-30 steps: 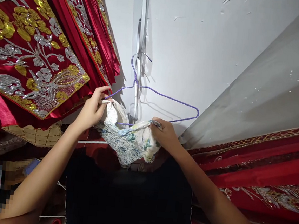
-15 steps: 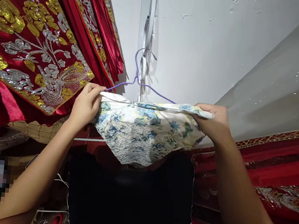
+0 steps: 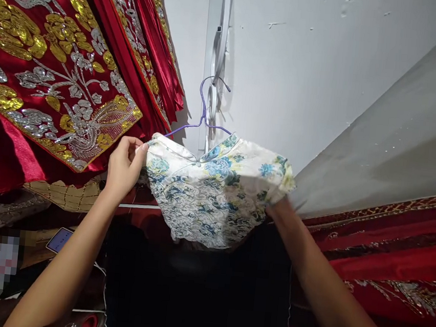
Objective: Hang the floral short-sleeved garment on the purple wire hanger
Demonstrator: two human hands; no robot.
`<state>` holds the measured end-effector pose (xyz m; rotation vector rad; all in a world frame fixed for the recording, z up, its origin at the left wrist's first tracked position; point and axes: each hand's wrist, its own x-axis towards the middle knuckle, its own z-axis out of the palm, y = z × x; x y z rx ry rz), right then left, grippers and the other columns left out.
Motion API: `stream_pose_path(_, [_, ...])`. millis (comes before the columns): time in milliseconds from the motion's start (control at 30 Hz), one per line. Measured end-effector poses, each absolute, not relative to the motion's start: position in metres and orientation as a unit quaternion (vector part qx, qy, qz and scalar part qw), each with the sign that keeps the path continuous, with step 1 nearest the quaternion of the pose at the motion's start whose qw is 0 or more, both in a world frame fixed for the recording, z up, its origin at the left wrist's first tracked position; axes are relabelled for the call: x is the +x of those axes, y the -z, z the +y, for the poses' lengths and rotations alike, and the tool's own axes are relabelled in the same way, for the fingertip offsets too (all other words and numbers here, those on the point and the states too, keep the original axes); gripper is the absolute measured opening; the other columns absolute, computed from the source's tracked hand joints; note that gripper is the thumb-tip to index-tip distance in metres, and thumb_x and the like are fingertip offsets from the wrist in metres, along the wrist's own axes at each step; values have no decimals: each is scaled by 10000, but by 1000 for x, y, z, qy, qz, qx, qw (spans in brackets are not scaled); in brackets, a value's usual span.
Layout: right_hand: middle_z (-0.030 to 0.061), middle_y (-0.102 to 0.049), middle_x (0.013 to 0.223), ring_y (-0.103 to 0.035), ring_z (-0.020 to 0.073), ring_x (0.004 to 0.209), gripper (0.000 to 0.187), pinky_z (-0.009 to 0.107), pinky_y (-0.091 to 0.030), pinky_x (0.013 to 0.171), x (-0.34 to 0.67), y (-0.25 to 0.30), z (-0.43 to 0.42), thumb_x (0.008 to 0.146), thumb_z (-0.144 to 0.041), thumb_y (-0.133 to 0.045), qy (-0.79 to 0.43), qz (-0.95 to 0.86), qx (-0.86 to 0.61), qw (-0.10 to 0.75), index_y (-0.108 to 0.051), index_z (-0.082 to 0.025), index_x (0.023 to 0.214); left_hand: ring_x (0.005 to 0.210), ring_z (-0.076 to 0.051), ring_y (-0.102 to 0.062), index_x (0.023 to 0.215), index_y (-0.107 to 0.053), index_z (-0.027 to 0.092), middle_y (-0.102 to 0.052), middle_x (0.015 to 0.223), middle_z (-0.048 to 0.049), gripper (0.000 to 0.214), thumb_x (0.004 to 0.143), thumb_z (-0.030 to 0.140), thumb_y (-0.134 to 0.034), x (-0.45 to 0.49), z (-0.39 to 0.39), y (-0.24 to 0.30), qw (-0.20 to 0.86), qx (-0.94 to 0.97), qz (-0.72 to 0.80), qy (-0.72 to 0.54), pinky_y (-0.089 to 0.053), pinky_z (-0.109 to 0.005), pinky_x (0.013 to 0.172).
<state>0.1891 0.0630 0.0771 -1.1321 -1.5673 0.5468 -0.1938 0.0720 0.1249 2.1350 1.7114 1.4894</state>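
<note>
A white floral garment (image 3: 199,197) with blue and yellow-green flowers and a collar edged in blue hangs from a purple wire hanger (image 3: 203,108). At the garment's left shoulder, my left hand (image 3: 125,162) pinches the cloth between thumb and fingers. My right hand (image 3: 278,208) is at the right sleeve; its fingers are hidden by the cloth, and I cannot tell their shape. The hanger's hook is at a pale metal rack (image 3: 221,45) on the wall. The lower part of the garment falls toward my body.
Red garments with gold and silver embroidery (image 3: 82,89) hang close on the left. More red fabric (image 3: 387,252) lies to the right along the pale wall (image 3: 288,77). A phone (image 3: 59,240) with a lit screen is at lower left, near a white cable.
My right hand has let go of the right shoulder edge and moved down and inward beneath the sleeve. The collar and right shoulder now show opened out. My left hand keeps its pinch.
</note>
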Motion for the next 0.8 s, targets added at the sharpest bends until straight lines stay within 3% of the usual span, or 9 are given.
stream_pose_path(133, [185, -722, 967, -694, 259, 953, 858, 419, -519, 765, 204, -113, 39, 1001, -650, -43, -317, -593, -451, 587, -704, -119, 1134, 694, -151, -533, 922, -615, 185, -600, 773, -8, 264, 992, 404, -484, -195, 63, -136, 37, 708, 538, -455, -394, -255, 658])
stream_pose_path(233, [218, -672, 1156, -624, 301, 1169, 953, 501, -451, 882, 189, -155, 26, 960, -692, 19, -347, -561, -435, 613, -659, -104, 1281, 656, -144, -478, 847, -609, 184, -543, 708, 3, 338, 1007, 428, -438, -182, 68, -156, 40, 714, 520, -467, -356, -263, 625])
stream_pose_path(300, [213, -665, 1184, -585, 324, 1221, 984, 537, -419, 920, 170, -176, 18, 926, -741, 15, -352, -549, -433, 622, -693, -133, 1240, 635, -137, -456, 815, -600, 184, -527, 684, 14, 301, 961, 439, -530, -174, 75, -165, 38, 706, 520, -479, -341, -262, 606])
stream_pose_path(367, [184, -696, 1125, -581, 330, 1213, 1006, 543, -425, 930, 153, -184, 10, 881, -806, 14, -382, -562, -423, 600, -753, -186, 1076, 609, -129, -431, 748, -572, 184, -495, 642, 25, 296, 917, 426, -602, -168, 83, -166, 37, 693, 522, -496, -328, -261, 587])
stream_pose_path(433, [153, -723, 1059, -598, 331, 1187, 974, 536, -457, 935, 143, -179, 4, 851, -864, -39, -450, -632, -368, 513, -763, -213, 892, 600, -126, -430, 696, -534, 190, -475, 624, 21, 354, 949, 437, -551, -163, 86, -160, 70, 676, 511, -527, -337, -260, 581])
stream_pose_path(500, [131, -730, 1098, -612, 322, 1188, 792, 523, -473, 978, 138, -161, 1, 891, -824, -252, -494, -710, -310, 394, -751, -211, 865, 603, -126, -453, 706, -529, 197, -495, 645, 7, 414, 997, 481, -451, -156, 82, -148, 122, 651, 490, -567, -365, -259, 583])
stream_pose_path(600, [103, -658, 1324, -583, 296, 1273, 380, 506, -425, 1095, 133, -126, 4, 939, -503, -564, -413, -774, -354, 323, -689, -247, 1191, 573, -126, -471, 741, -564, 200, -511, 633, -3, 503, 1019, 563, -354, -139, 66, -132, 149, 610, 478, -614, -370, -263, 555])
stream_pose_path(700, [119, -438, 1559, -409, 299, 1444, 688, 519, -335, 1188, 122, -97, 12, 884, -277, -630, -242, -821, -389, 341, -382, -262, 1526, 499, -122, -448, 672, -588, 197, -461, 531, 0, 643, 1032, 597, -234, -112, 46, -130, 173, 574, 465, -652, -340, -275, 515])
stream_pose_path(800, [152, -188, 1666, -133, 358, 1547, 940, 582, -206, 1238, 104, -83, 15, 792, -192, -653, -104, -865, -351, 342, -173, -199, 1600, 435, -114, -414, 632, -577, 200, -435, 472, 5, 688, 1026, 614, -194, -83, 29, -142, 340, 539, 383, -669, -340, -271, 481])
